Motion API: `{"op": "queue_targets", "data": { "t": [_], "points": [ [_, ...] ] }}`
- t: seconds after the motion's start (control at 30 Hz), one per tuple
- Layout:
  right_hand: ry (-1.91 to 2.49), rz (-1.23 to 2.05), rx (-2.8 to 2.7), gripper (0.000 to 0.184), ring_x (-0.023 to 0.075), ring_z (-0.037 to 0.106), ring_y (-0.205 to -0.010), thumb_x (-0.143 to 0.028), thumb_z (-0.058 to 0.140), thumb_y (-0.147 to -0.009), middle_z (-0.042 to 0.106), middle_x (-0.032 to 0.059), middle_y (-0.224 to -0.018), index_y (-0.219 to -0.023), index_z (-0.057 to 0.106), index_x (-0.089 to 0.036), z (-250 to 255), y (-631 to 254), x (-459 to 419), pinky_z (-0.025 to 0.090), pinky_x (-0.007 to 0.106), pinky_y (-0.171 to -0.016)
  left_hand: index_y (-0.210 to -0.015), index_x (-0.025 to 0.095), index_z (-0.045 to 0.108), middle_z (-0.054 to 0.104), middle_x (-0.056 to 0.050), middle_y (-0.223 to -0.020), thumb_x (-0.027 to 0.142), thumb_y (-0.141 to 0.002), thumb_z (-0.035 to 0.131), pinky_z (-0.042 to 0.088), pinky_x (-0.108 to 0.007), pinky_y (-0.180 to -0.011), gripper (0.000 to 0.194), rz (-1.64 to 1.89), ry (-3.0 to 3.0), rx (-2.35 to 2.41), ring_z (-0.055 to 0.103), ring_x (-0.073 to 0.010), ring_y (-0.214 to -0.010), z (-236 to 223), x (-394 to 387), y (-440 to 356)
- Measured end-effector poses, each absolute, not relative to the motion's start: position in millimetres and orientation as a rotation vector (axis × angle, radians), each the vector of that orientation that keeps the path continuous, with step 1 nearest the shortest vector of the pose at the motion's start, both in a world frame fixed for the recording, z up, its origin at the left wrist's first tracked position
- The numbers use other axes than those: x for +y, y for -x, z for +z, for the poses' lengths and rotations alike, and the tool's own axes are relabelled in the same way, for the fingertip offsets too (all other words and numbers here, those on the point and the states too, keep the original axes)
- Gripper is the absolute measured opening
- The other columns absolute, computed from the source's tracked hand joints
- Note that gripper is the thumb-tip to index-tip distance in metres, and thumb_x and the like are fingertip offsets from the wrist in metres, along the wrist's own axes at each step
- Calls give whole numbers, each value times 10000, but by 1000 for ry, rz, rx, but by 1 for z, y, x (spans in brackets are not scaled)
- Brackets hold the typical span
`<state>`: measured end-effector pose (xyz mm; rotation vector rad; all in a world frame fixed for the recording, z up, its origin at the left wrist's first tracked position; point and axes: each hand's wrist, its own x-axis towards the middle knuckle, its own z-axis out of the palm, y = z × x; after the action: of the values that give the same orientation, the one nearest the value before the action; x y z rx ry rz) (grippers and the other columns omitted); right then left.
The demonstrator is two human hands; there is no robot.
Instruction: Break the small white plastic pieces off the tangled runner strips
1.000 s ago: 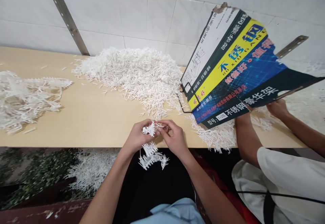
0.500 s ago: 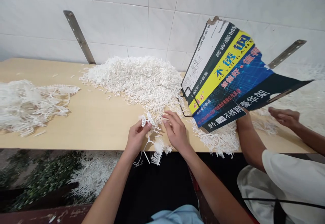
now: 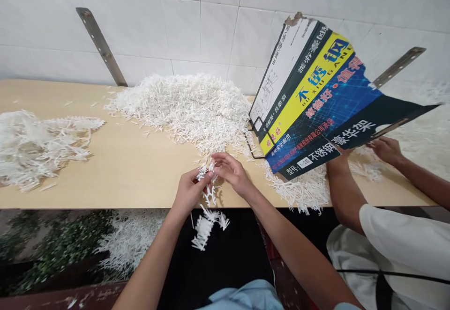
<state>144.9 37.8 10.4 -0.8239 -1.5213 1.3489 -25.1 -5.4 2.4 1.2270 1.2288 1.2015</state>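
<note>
My left hand is closed, pinching a branching strand of small white plastic sticks between thumb and fingers. From this strand a bristly clump dangles below the table's front edge. My right hand meets the left at the strand's upper end, its thumb and fingertips around the white tips there; the exact contact is partly hidden. Just beyond both hands, a large heap of loose white sticks spreads over the tan tabletop.
Tangled white strands lie at the left. A printed cardboard sheet stands upright on a black wire stand. Behind it, a co-worker's hands are at more white pieces. Metal brackets and a tiled wall edge the table's back.
My right hand has moved left, in to the strand at my left fingers. The hanging clump has swung left and lower. The co-worker's hand has shifted left towards the cardboard.
</note>
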Motion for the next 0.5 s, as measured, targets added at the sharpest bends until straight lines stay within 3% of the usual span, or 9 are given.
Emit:
{"op": "queue_targets", "data": {
  "t": [0.07, 0.1, 0.2, 0.27, 0.5],
  "points": [
    [796, 1363, -1559, 434, 216, 660, -1065, -441, 691, -908, 705, 74, -1230, -1293, 657, -245, 12, -147, 38, 534, 345, -930, -616, 161, 590, 538, 32, -517, 493, -818, 751, 339, -237, -509, 420, 1175, -1237, 1227, 466, -111, -496, 3, -6, 26],
    [811, 1366, -1586, 389, 216, 666, -1030, -458, 667, -919, 717, 72, -1194, -1239, 686, -236, 12, -147, 38, 542, 338, -889, -620, 163, 591, 533, 35, -517, 484, -816, 751, 334, -240, -506, 408, 1169, -1232, 1225, 457, -110, -494, 3, -7, 26],
    [963, 1285, -1644, 332, 208, 661, -833, -518, 654, -906, 716, 49, -869, -857, 725, -198, 8, -145, 39, 525, 300, -702, -633, 168, 602, 527, 39, -524, 424, -825, 721, 325, -248, -507, 341, 1161, -1228, 1225, 447, -115, -496, 1, -7, 27],
    [1065, 1153, -1645, 362, 200, 629, -737, -515, 654, -899, 656, 34, -717, -727, 681, -197, 4, -144, 39, 481, 288, -622, -627, 170, 594, 510, 42, -524, 365, -824, 698, 317, -248, -517, 297, 1141, -1276, 1235, 444, -116, -512, -2, -6, 27],
    [1114, 823, -1591, 270, 183, 584, -672, -364, 629, -932, 642, 31, -712, -724, 673, -198, 1, -146, 30, 432, 305, -615, -603, 169, 567, 505, 41, -532, 284, -829, 634, 310, -250, -544, 263, 1078, -1406, 1205, 450, -119, -546, -2, 3, 22]
  ]
}}
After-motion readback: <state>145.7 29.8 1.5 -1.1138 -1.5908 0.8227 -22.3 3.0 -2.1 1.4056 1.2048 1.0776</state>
